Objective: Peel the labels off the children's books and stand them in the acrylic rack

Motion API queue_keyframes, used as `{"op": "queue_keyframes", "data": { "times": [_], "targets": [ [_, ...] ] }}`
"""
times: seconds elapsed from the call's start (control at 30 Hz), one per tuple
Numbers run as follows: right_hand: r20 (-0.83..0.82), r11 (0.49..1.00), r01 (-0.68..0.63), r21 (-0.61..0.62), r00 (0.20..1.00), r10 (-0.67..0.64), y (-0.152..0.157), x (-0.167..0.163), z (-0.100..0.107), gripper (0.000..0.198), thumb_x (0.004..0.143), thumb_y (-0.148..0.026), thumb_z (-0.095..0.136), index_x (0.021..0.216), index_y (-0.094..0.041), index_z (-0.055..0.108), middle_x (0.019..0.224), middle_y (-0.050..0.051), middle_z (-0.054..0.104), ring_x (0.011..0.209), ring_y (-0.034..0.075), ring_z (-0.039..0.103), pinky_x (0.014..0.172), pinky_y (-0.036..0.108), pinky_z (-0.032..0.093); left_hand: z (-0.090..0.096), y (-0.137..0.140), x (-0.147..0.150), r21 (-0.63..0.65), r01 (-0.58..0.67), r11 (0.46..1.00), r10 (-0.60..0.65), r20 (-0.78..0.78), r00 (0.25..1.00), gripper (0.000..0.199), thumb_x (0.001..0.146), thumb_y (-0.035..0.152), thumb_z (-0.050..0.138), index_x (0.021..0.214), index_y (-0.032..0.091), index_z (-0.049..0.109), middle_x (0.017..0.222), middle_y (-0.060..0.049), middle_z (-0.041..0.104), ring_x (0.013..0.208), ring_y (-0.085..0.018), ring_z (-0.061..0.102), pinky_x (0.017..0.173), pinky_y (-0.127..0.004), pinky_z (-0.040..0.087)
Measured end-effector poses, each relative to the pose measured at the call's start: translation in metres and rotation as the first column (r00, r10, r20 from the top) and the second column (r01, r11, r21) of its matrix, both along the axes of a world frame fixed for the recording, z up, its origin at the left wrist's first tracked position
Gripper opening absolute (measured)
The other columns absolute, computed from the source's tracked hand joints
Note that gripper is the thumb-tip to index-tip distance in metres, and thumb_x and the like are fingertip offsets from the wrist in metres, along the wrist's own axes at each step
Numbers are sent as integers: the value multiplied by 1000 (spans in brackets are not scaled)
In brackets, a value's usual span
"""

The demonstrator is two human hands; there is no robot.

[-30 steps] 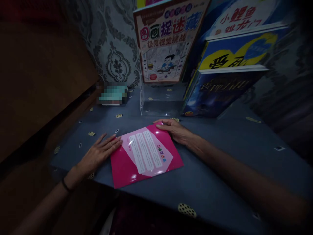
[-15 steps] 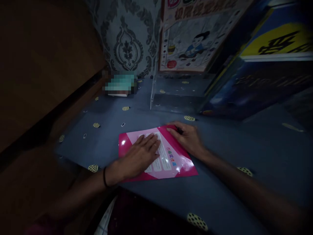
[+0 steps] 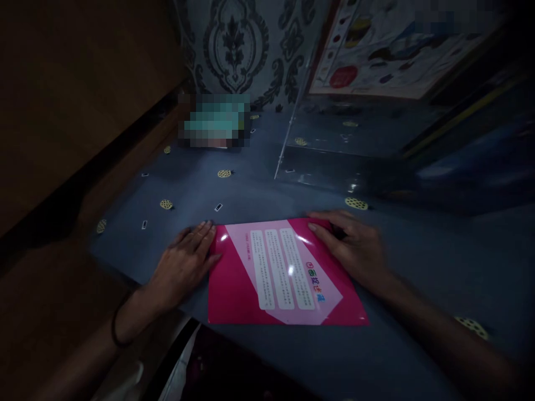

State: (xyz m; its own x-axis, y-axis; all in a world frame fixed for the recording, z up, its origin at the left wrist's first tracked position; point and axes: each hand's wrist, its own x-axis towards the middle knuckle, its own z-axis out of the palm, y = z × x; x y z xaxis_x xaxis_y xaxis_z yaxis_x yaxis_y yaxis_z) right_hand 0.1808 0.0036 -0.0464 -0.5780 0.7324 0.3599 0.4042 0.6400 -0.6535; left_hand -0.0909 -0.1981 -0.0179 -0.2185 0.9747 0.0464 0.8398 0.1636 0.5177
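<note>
A glossy pink booklet (image 3: 234, 289) lies on the table in front of me, its title and three white text panels turned sideways. My left hand (image 3: 184, 264) rests at its upper left edge, fingers stretched out and thumb touching the side. At the upper right corner, my right hand (image 3: 357, 242) has its thumb on the cover and its forefinger along the far edge. Its other fingers are curled in. A dark spot shows between thumb and forefinger; whether it is an object or shadow I cannot tell.
A clear acrylic stand (image 3: 286, 147) holds an illustrated book (image 3: 376, 69) at the back right. Dark blue books (image 3: 472, 161) stand beside it, blurred. A blurred-out teal item (image 3: 215, 120) lies at the back left. The blue patterned tablecloth (image 3: 188, 184) ends at the left.
My left hand has slid off the middle of the booklet to its left edge, uncovering the text panels. The right hand stays at the upper right corner. The view has shifted.
</note>
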Motion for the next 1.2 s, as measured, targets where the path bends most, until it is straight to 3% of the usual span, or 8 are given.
{"op": "queue_keyframes", "data": {
  "times": [0.17, 0.3, 0.43, 0.5, 0.63, 0.87, 1.07, 1.2],
  "targets": [
    [73, 997, 11, 80, 997, -17, 7, -1, 0, 25, 95, -40, 59, 109, -28, 75, 99, 5, 77, 95, 29, 71, 85, 49, 59, -5, 0, -2, 53, 14, 998, -13, -21, 1000, 48, 93, 47, 59, 132, 19, 66, 146, -11, 60, 139, -32, 53, 123, -53, 30],
    [178, 963, -34, 266, 984, -15, -15, -9, 8, 33, 101, -30, 48, 125, -23, 70, 124, 11, 72, 116, 32, 65, 100, 59, 52, -10, -1, -5, 104, 4, 995, -3, -7, 1000, 47, 92, 51, 60, 129, 23, 68, 144, -11, 62, 135, -34, 56, 120, -55, 35],
    [315, 870, -441, 220, 876, 365, -60, -29, 10, 43, 108, -28, 36, 148, -22, 51, 144, 10, 62, 140, 24, 50, 113, 50, 47, -13, -2, -8, 144, 42, 989, -31, -82, 996, 47, 94, 53, 56, 129, 25, 67, 142, -12, 63, 130, -37, 59, 116, -56, 40],
    [350, 846, -517, 134, 823, 448, -72, -36, 9, 48, 107, -33, 40, 152, -16, 45, 153, 13, 53, 148, 24, 41, 118, 47, 42, -13, -3, -9, 142, 58, 988, -40, -126, 991, 47, 95, 53, 55, 131, 25, 66, 142, -12, 63, 129, -37, 60, 114, -56, 42],
    [373, 907, -410, 99, 860, 348, -62, -25, 5, 56, 106, -39, 43, 150, -4, 45, 157, 23, 43, 150, 30, 37, 121, 52, 38, -13, -3, -6, 141, 50, 989, -27, -163, 986, 50, 96, 55, 53, 134, 26, 64, 144, -12, 62, 131, -37, 58, 113, -56, 43],
    [375, 962, -180, 204, 922, 93, -31, 13, 2, 50, 107, -40, 39, 147, -11, 51, 151, 19, 53, 142, 31, 49, 120, 63, 31, -14, -5, -9, 93, 64, 994, -35, -284, 958, 54, 97, 58, 48, 138, 25, 61, 147, -11, 59, 132, -37, 57, 110, -56, 47],
    [321, 974, -184, 136, 938, 132, -24, 17, 0, 51, 103, -43, 46, 144, -14, 54, 150, 17, 55, 140, 33, 51, 118, 69, 29, -3, -5, -7, 24, 124, 992, -102, -427, 898, 57, 103, 57, 36, 142, 20, 56, 147, -13, 58, 132, -33, 59, 108, -52, 51],
    [264, 965, -252, 77, 938, 224, -12, 23, 1, 50, 100, -43, 49, 142, -18, 57, 148, 14, 58, 140, 31, 51, 120, 66, 26, 7, -5, -4, -37, 108, 993, -114, -399, 910, 59, 103, 57, 37, 143, 18, 54, 151, -15, 54, 134, -31, 57, 109, -51, 50]
  ]
}}
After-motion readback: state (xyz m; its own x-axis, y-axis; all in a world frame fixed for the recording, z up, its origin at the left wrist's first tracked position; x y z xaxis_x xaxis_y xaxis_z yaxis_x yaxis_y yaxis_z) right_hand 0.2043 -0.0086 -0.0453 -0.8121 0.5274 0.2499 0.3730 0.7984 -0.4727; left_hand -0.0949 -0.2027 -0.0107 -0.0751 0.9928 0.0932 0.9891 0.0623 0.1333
